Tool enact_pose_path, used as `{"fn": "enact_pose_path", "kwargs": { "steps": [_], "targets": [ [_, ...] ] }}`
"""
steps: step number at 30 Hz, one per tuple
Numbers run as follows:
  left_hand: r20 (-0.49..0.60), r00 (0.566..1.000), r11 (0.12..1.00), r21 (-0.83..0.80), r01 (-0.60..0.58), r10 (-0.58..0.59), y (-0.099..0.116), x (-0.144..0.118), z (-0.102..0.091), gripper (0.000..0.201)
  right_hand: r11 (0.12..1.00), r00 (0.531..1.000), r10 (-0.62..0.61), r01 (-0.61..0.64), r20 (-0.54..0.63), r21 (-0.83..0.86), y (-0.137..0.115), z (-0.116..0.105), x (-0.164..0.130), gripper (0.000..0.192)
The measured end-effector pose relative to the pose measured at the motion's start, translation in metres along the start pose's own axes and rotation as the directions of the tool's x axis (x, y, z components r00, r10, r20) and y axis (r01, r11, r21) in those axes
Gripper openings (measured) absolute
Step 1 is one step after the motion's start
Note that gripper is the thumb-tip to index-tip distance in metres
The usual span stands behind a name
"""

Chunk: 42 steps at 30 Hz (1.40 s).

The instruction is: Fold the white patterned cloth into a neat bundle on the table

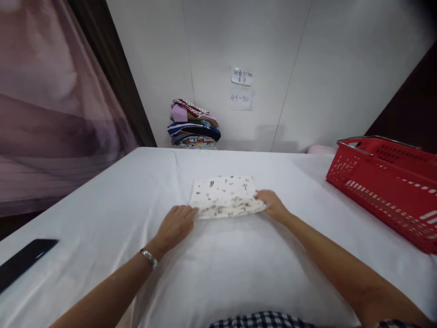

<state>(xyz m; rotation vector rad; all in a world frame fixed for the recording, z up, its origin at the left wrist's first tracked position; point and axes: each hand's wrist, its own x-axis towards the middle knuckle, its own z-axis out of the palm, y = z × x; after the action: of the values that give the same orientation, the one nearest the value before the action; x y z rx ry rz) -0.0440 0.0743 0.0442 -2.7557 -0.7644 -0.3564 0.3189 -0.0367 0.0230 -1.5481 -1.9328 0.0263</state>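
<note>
Resting on the white desk (102,200), your hands flank a folded patterned cloth (226,197) lying flat at the middle. Your left hand (175,226) lies palm down at the cloth's 7 o'clock corner, fingers touching its edge; your right hand (273,205) pinches the 4 o'clock corner. A red basket (385,182) sits at 3 o'clock, well apart. A stack of folded clothes (193,124) stands at 12 o'clock against the wall. A dark flat object (23,260) lies at 9 o'clock.

Bare worktop (112,200) is lying open around the folded cloth (227,196) on all sides. A red basket (385,187) is blocking the right edge, a clothes pile (193,124) is sitting well behind, and a dark object (23,262) is lying far left.
</note>
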Motion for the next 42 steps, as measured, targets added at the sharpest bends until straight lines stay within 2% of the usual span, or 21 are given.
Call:
{"fn": "enact_pose_path", "kwargs": {
  "steps": [1,3,7,11,14,16,18,20,24,28,31,33,36,42],
  "targets": [
    [0.019,1.0,1.0,-0.024,-0.001,0.002,0.006,-0.012,0.01,0.034,0.999,0.996,-0.033,0.033,0.085,0.002,0.001,0.011,-0.016,0.022],
    [0.017,1.0,0.999,-0.049,0.017,-0.016,0.015,-0.027,0.02,0.033,0.999,0.993,-0.04,0.039,0.115,0.005,0.004,0.023,-0.036,0.027],
    [-0.024,0.997,0.991,-0.108,0.074,-0.077,0.02,-0.033,0.021,0.032,0.995,0.997,0.012,-0.02,0.075,0.099,0.006,0.023,-0.049,0.041],
    [-0.109,0.99,0.987,-0.141,0.077,-0.093,0.018,-0.038,0.026,0.03,0.925,0.985,0.172,-0.17,0.025,0.341,0.003,0.019,-0.054,0.041],
    [-0.176,0.981,0.986,-0.158,0.056,-0.084,0.017,-0.043,0.029,0.029,0.786,0.935,0.355,-0.31,0.02,0.535,-0.002,0.015,-0.056,0.032],
    [-0.19,0.977,0.982,-0.179,0.061,-0.095,0.016,-0.042,0.028,0.031,0.688,0.855,0.519,-0.432,0.021,0.583,-0.006,0.011,-0.055,0.026],
    [-0.192,0.975,0.976,-0.204,0.076,-0.116,0.017,-0.039,0.026,0.03,0.615,0.76,0.65,-0.547,0.029,0.568,-0.011,0.007,-0.054,0.024],
    [-0.19,0.971,0.968,-0.231,0.099,-0.145,0.018,-0.035,0.026,0.028,0.596,0.712,0.701,-0.614,0.037,0.517,-0.015,0.006,-0.051,0.032],
    [-0.193,0.954,0.939,-0.301,0.164,-0.228,0.024,-0.031,0.032,0.024,0.658,0.706,0.703,-0.692,0.086,0.297,-0.023,0.008,-0.041,0.048],
    [-0.188,0.928,0.904,-0.35,0.244,-0.323,0.03,-0.034,0.038,0.024,0.664,0.668,0.731,-0.743,0.141,0.077,-0.026,0.013,-0.029,0.046],
    [-0.165,0.921,0.887,-0.37,0.275,-0.354,0.034,-0.035,0.035,0.024,0.673,0.677,0.727,-0.736,0.118,0.075,-0.026,0.014,-0.025,0.036],
    [-0.152,0.927,0.892,-0.361,0.272,-0.344,0.037,-0.033,0.033,0.024,0.684,0.69,0.72,-0.724,0.076,0.087,-0.025,0.013,-0.026,0.031],
    [-0.141,0.937,0.908,-0.33,0.259,-0.319,0.041,-0.031,0.031,0.023,0.684,0.686,0.727,-0.727,0.031,0.056,-0.022,0.013,-0.028,0.026],
    [-0.169,0.931,0.903,-0.35,0.248,-0.322,0.04,-0.032,0.034,0.024,0.679,0.677,0.734,-0.734,0.051,-0.031,-0.02,0.013,-0.034,0.027]
  ]
}}
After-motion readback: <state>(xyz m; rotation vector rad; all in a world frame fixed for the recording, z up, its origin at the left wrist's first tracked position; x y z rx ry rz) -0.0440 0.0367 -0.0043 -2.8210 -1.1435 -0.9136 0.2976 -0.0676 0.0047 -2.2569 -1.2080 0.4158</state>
